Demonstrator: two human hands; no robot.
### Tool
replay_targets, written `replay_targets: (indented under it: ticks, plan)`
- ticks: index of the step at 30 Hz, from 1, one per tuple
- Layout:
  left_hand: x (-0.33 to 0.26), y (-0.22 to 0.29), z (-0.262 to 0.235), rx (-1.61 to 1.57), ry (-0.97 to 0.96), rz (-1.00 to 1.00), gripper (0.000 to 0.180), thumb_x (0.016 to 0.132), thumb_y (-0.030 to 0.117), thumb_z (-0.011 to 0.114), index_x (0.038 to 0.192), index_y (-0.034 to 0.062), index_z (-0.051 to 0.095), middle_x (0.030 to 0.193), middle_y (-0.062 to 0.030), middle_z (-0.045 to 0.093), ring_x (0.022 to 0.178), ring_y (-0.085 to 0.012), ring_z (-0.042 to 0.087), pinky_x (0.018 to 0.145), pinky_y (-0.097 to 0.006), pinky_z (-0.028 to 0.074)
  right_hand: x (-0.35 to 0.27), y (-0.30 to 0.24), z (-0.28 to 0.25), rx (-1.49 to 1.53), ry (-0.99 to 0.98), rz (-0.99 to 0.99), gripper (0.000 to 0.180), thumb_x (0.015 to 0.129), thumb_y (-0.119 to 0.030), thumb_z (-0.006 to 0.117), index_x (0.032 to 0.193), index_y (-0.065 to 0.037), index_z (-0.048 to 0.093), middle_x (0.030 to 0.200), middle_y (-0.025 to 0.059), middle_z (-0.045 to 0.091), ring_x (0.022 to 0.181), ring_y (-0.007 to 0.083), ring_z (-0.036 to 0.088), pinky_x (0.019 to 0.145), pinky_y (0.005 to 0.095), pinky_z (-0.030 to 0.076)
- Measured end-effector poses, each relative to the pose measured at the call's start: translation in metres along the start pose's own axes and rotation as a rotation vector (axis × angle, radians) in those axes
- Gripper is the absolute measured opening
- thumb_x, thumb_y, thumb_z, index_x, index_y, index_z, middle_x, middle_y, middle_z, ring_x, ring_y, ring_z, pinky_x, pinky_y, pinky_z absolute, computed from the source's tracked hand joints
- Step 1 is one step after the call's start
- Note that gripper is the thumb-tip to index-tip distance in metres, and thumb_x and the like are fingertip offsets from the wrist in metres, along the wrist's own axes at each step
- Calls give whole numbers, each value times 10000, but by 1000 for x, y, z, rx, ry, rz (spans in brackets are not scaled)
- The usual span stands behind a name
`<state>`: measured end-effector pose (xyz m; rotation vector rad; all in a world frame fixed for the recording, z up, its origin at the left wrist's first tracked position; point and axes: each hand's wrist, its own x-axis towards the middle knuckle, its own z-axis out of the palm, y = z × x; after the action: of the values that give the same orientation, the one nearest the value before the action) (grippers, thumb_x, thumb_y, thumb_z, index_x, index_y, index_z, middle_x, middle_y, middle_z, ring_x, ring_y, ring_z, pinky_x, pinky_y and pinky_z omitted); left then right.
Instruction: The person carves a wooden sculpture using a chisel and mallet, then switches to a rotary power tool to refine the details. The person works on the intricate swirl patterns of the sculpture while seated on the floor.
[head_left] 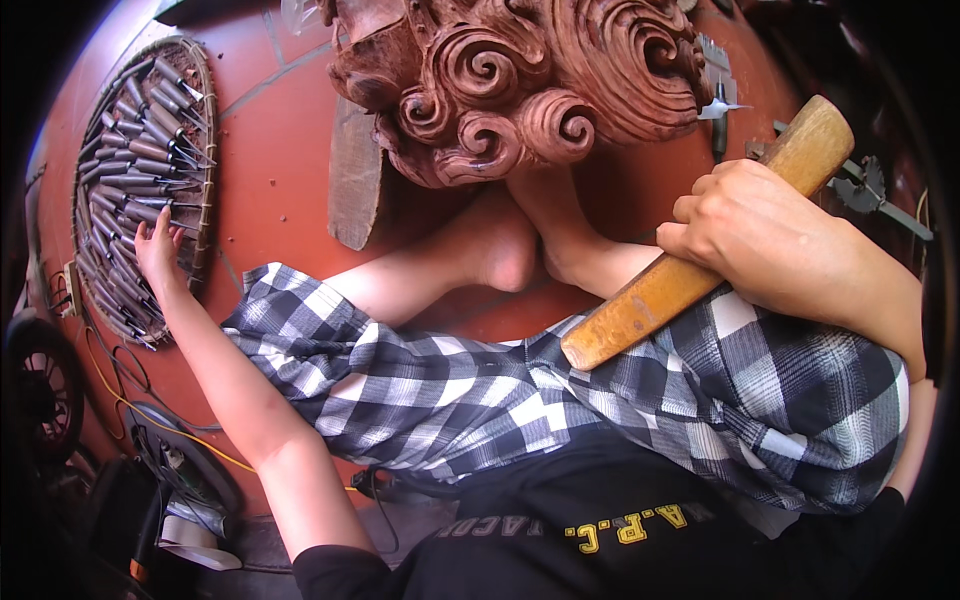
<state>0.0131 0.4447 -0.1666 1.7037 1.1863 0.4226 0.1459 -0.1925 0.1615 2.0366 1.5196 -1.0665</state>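
Note:
My right hand (745, 225) is wrapped round a worn wooden mallet (625, 315), a flat club whose lower end lies over my right thigh. On the far left, my left hand (160, 250) reaches over a round woven tray (208, 110) full of wood-carving chisels (150, 150). Its fingers are apart, with the fingertips close to the chisel handles; whether they touch one is hard to see. In front of my crossed legs stands a reddish-brown wood carving (490, 75) with deep swirling curls.
A wooden block (355, 180) stands beside the carving on the red tiled floor (270, 140). Metal tools (880, 195) lie at the right. Cables (125, 400), a spoked wheel (45, 385) and a white cylindrical object (195, 540) are at the lower left.

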Motion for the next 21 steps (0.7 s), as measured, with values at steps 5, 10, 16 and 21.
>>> replay_targets:
  ticks: [5, 10, 16, 21]
  plan:
    - [-4, 3, 20, -5, -38, 8, 934, 849, 200, 869, 1571, 7, 308, 1252, -179, 604, 1024, -236, 649, 812, -347, 607, -7, -1, -1, 17, 2, 28, 85, 800, -112, 646, 868, -63, 661, 803, 95, 671, 868, 287, 692, 791, 401, 531]
    - [-8, 1, -9, 63, -6, 16, 944, 847, 212, 871, 1573, 10, 303, 1248, -159, 606, 991, -217, 645, 799, -335, 601, 5, 5, 1, 0, 17, -25, 77, 798, -115, 644, 859, -69, 653, 800, 89, 671, 858, 280, 695, 788, 395, 531]
    - [-23, 9, 12, 80, -14, 1, 963, 843, 228, 870, 1581, 23, 286, 1247, -149, 609, 967, -197, 634, 781, -326, 594, -1, 4, -3, 23, -19, 2, 91, 783, -122, 641, 861, -74, 639, 800, 85, 666, 837, 277, 698, 777, 397, 531]
    - [-49, 27, 19, 58, -35, -17, 983, 860, 263, 848, 1596, 7, 250, 1378, -218, 565, 1053, -235, 659, 782, -328, 590, 0, 2, 1, 17, -10, 7, 91, 781, -104, 636, 869, -84, 632, 804, 79, 663, 815, 283, 689, 754, 404, 523]
